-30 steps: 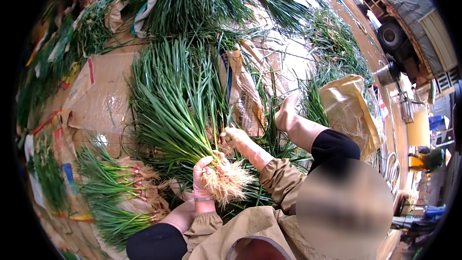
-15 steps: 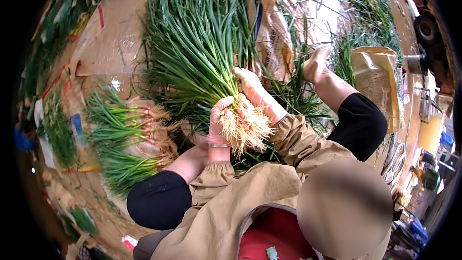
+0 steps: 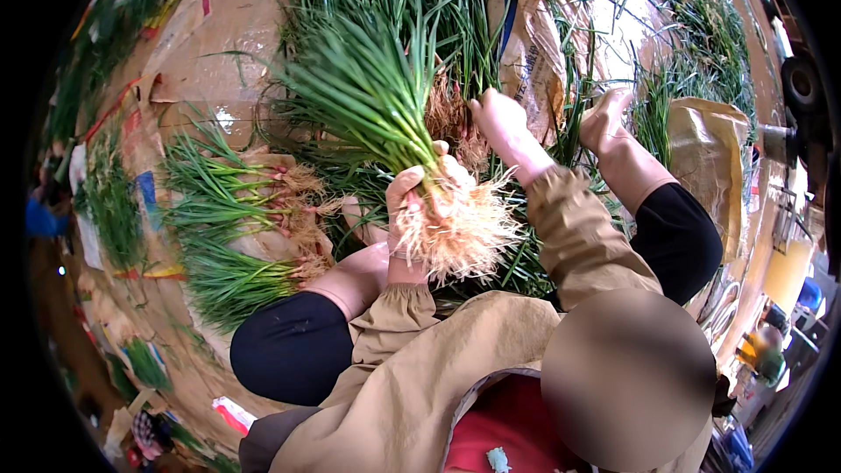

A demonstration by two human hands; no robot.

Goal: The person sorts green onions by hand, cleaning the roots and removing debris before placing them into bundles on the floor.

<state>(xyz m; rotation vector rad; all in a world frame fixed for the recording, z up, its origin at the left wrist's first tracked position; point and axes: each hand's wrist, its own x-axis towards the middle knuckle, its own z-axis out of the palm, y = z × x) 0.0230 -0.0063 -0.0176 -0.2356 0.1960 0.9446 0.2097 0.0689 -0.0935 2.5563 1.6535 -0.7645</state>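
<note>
In the head view, the bunch of green onions (image 3: 407, 144) is in front of the person's body, roots toward the body and leaves pointing away and leftward. The left hand (image 3: 405, 201) is wrapped around its base, fingers closed just above the pale, tangled roots (image 3: 460, 228).

The right hand (image 3: 501, 118) is what has changed most. Half a second ago it was close against the bunch; now it is apart from it, beyond and to the right. Its fingers are curled narrow beside the leaves and roots of the pile (image 3: 455, 9) behind the bunch; whether they pinch any stems, I cannot tell. The bunch's leaves are now blurred and fan out more to the left, so it appears to be swinging. For the work, this seems to leave the bunch's weight to the left hand alone, with the right freed from it.

Left of the bunch, small bundles (image 3: 219, 210) lie with roots toward it. A crumpled sack (image 3: 530, 52) lies beyond it to the right.
</note>
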